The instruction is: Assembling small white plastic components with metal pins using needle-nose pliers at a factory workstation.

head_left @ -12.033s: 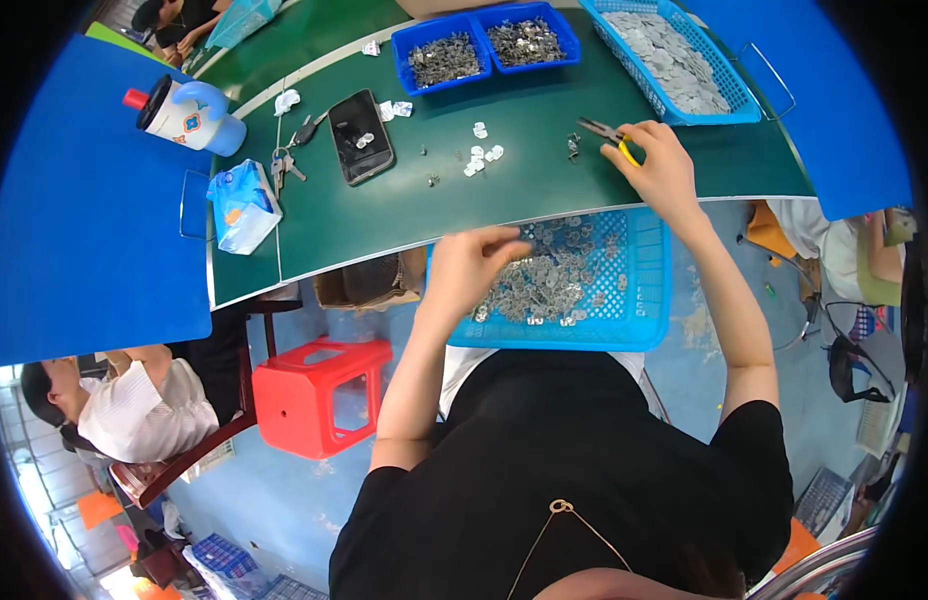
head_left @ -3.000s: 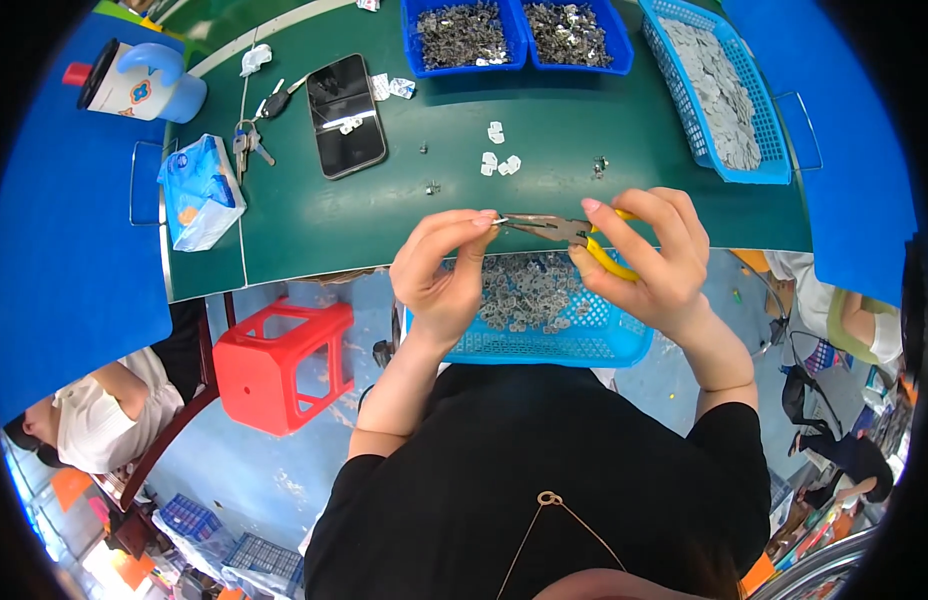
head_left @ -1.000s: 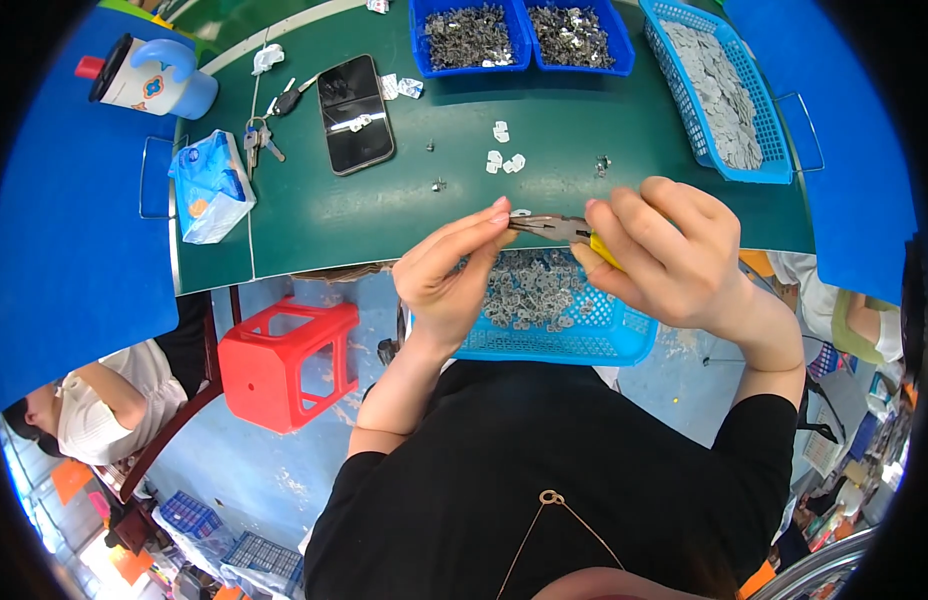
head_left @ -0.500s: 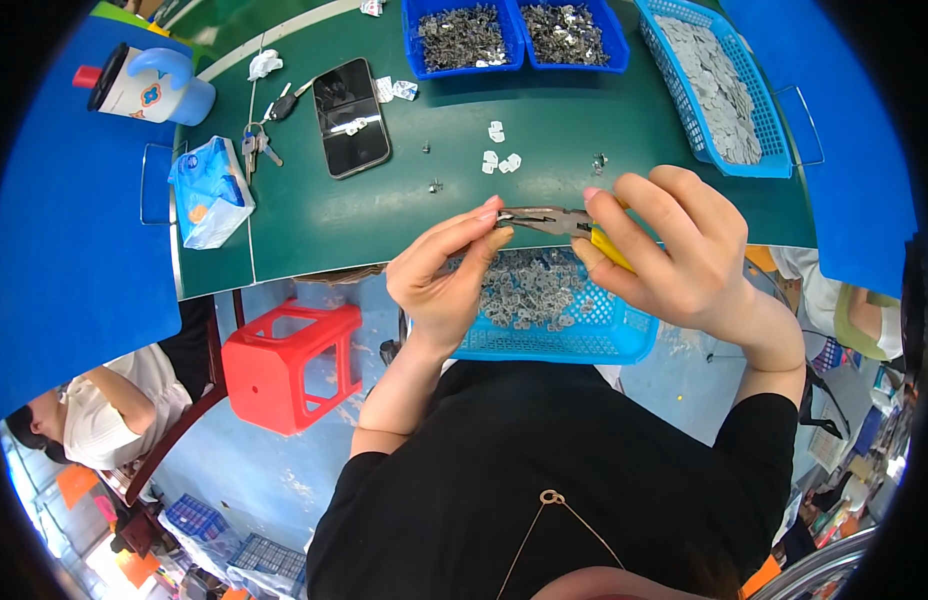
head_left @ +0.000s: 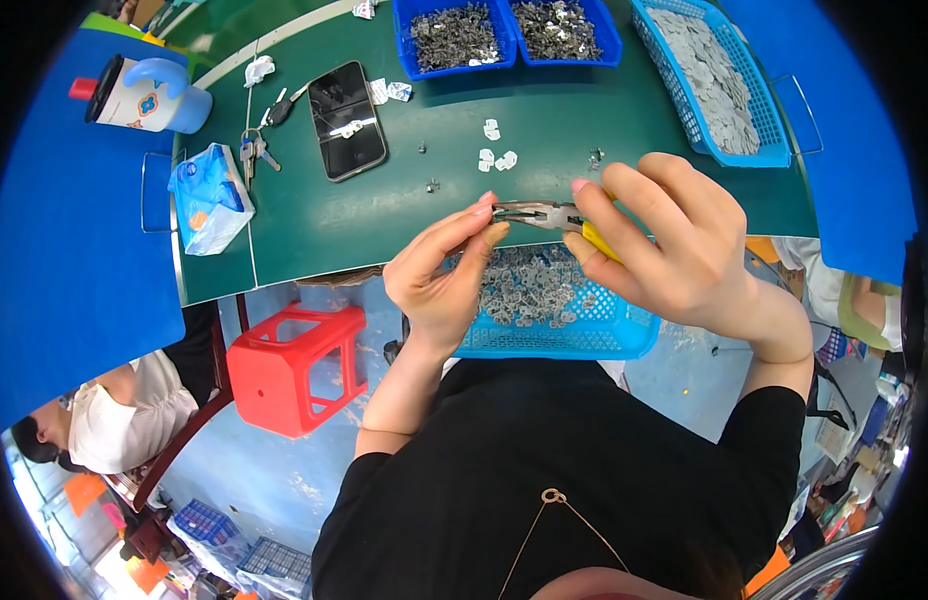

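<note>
My right hand (head_left: 674, 235) grips yellow-handled needle-nose pliers (head_left: 554, 215), their jaws pointing left. At the jaw tips, the thumb and fingers of my left hand (head_left: 444, 265) pinch a small part that is mostly hidden by the fingertips; I cannot make out its kind. Both hands are above the table's front edge. Below them is a light-blue basket (head_left: 584, 343) with many small metal pieces inside. Beyond the hands, a few flat pale pieces (head_left: 505, 160) lie on the green table (head_left: 284, 225), with small dark metal parts (head_left: 432, 186) to either side.
Two blue bins (head_left: 454, 70) of dark metal parts stand at the back. A blue basket (head_left: 699, 120) of flat grey pieces is at right. A phone (head_left: 346, 120), keys (head_left: 256, 148), a tissue pack (head_left: 212, 200) and a tumbler (head_left: 149, 95) sit at left. A red stool (head_left: 264, 385) and a seated person are lower left.
The pliers and my right hand have shifted slightly left and up in the picture. My left hand keeps its pinch at the jaw tips. The whole view has moved a little.
</note>
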Demonstrator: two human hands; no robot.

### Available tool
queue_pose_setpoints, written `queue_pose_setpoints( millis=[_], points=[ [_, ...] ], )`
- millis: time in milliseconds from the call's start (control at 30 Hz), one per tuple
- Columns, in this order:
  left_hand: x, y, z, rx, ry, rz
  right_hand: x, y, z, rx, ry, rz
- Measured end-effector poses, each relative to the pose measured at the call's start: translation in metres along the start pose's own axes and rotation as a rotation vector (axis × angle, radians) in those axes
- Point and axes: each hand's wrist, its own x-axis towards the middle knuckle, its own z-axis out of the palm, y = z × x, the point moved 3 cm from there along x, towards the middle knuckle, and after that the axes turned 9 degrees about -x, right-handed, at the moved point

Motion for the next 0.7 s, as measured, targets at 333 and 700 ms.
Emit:
queue_pose_setpoints(
  millis=[333,700],
  points=[
    [-0.0028,0.0005,0.0019,-0.005,0.010,-0.003,0.0007,-0.0049,0.0004,-0.014,0.029,-0.023],
    [-0.0081,-0.0029,0.0059,-0.061,0.072,-0.047,-0.0008,-0.0034,-0.0012,0.023,-0.003,-0.079]
  ],
)
